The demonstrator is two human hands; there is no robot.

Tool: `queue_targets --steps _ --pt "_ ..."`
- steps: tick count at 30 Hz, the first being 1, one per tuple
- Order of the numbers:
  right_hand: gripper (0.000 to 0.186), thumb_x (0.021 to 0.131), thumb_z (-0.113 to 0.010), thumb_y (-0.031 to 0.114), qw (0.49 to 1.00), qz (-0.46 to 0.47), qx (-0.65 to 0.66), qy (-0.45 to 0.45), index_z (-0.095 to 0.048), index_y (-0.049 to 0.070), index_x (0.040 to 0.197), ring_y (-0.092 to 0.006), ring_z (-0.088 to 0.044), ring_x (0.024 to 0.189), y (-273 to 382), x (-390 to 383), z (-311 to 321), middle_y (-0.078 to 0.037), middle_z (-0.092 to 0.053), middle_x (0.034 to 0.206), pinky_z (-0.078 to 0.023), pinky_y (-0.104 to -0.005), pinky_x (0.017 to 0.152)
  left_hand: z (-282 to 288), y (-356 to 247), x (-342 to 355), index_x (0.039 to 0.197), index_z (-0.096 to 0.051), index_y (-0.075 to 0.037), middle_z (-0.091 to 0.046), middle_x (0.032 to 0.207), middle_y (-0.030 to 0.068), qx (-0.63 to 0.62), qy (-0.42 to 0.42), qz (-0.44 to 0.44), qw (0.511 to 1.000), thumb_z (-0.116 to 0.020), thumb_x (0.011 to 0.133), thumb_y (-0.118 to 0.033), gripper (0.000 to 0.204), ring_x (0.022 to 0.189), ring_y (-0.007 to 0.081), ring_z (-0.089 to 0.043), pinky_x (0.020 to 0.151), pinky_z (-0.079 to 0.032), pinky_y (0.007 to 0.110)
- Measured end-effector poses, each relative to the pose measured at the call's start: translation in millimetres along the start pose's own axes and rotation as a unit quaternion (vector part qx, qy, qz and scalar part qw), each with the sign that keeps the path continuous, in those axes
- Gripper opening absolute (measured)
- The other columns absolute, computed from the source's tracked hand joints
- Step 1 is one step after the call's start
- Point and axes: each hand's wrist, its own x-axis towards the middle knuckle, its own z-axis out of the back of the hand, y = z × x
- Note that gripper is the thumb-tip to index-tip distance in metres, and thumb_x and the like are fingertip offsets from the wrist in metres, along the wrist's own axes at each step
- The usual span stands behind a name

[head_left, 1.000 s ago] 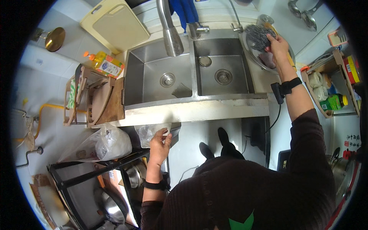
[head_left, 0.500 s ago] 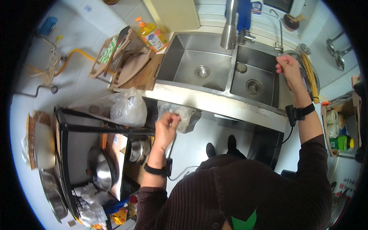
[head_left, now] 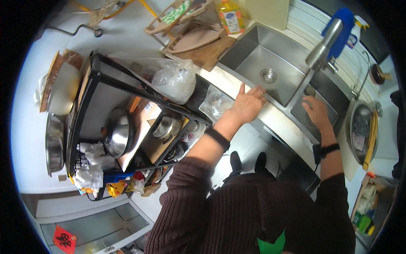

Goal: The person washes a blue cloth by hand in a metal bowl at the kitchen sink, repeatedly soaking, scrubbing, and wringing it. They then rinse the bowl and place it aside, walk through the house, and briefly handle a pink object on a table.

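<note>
My left hand (head_left: 248,103) hovers at the front rim of the double steel sink (head_left: 289,91), over the pale counter edge (head_left: 228,81). Its fingers are spread, and nothing shows in them. Over the smaller right basin is my right hand (head_left: 318,111), loosely curled, with thumb and fingers apart and no object visible. It partly hides that basin's drain. The large left basin holds only its drain strainer (head_left: 267,76). A steel faucet (head_left: 323,46) with a blue cloth (head_left: 341,29) behind it rises between the basins. Whether either hand touches the sink, I cannot tell.
Left of the sink stand a wooden rack (head_left: 196,36) and a yellow soap bottle (head_left: 231,19). A black shelf (head_left: 127,84) with a stuffed plastic bag (head_left: 175,80) and steel bowls is at my left. An oval steel tray (head_left: 361,131) lies at the right.
The view has swung round. My left hand has gone from beside the clear bag to the sink's front rim, opening its fingers. My right hand has come in over the right basin.
</note>
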Motion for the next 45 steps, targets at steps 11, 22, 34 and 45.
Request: queue_targets --steps 11,22,34,45 --pt "0.064 0.075 -0.062 -0.007 0.996 0.057 -0.01 -0.06 -0.048 0.005 0.136 -0.0203 -0.064 0.089 14.0 -6.6 -15.3 -0.015 -0.058 0.125 -0.05 -0.0299 0.082 6.5 46.6 -149.6 0.125 -0.056 -0.002 -0.051 0.129 0.0252 -0.318 -0.119 0.234 0.911 -0.063 0.067 0.002 0.058 0.104 0.0364 -0.06 0.09 -0.049 0.04" --pt "0.04 0.082 -0.066 0.005 0.986 0.002 -0.083 0.146 -0.055 0.001 0.12 -0.0267 -0.065 0.097 166.3 29.3 -123.4 -0.017 -0.064 0.1 -0.05 -0.0388 0.085 -26.2 56.7 -412.9 0.131 -0.05 0.0 -0.044 0.139 0.0244 -0.401 -0.136 0.388 0.819 -0.071 0.074 -0.013 0.062 0.104 0.0322 -0.064 0.093 -0.05 0.038" --pt "0.021 0.081 -0.066 0.001 0.885 0.27 0.198 0.324 -0.063 0.002 0.102 -0.0149 -0.063 0.079 417.4 -37.7 -319.4 -0.008 -0.066 0.087 -0.052 -0.0285 0.072 -65.6 -3.0 -665.4 0.117 -0.06 0.004 -0.067 0.106 0.0152 -0.381 -0.36 0.694 0.494 -0.073 0.083 -0.015 0.042 0.091 0.0193 -0.066 0.079 -0.053 0.031" --pt "0.011 0.092 -0.06 0.012 0.81 0.082 0.482 0.325 -0.059 0.001 0.096 -0.0168 -0.066 0.064 519.0 26.3 -321.5 -0.008 -0.066 0.079 -0.052 -0.0284 0.056 -87.2 4.5 -720.1 0.11 -0.057 0.004 -0.059 0.1 0.0088 -0.46 -0.469 0.675 0.336 -0.062 0.09 -0.002 0.022 0.086 0.0156 -0.06 0.079 -0.057 0.033"
